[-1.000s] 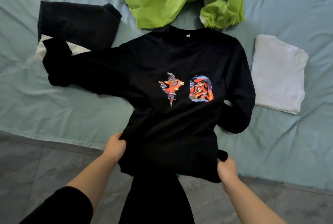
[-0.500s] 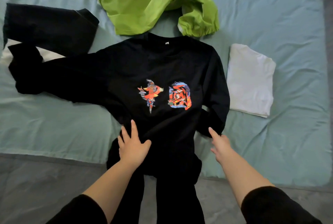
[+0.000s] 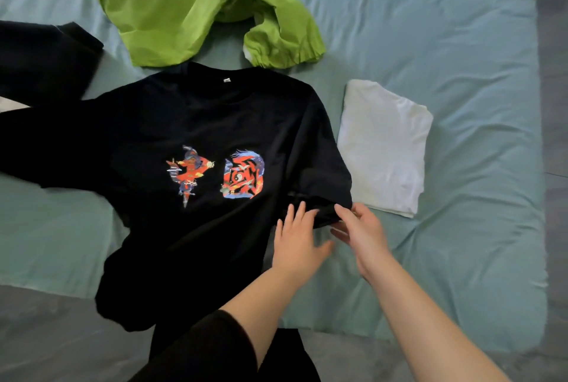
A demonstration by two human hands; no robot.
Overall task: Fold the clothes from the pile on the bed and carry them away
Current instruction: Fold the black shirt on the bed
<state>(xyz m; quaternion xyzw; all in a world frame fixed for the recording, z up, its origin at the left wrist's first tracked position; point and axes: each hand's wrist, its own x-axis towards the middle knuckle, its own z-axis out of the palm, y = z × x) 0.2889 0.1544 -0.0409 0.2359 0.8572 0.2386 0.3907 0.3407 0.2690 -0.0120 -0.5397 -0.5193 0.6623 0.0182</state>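
left hand [image 3: 295, 243] spread flat on black shirt [image 3: 215, 111] | right hand [image 3: 361, 237] beside it at sleeve [image 3: 322, 194], grip unclear | both have left the hem [image 3: 129, 314]: sleeve fold likely starting

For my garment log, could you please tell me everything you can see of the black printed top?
The black top looks like soft knit, long-sleeved, lying front up on the teal sheet, collar farthest away with a small white tag. Two red-orange and blue prints mark its chest. One sleeve stretches left; the other is doubled back near the folded white garment. Its hem overhangs the bed edge. The left hand rests flat on its edge; the right hand touches the doubled sleeve.
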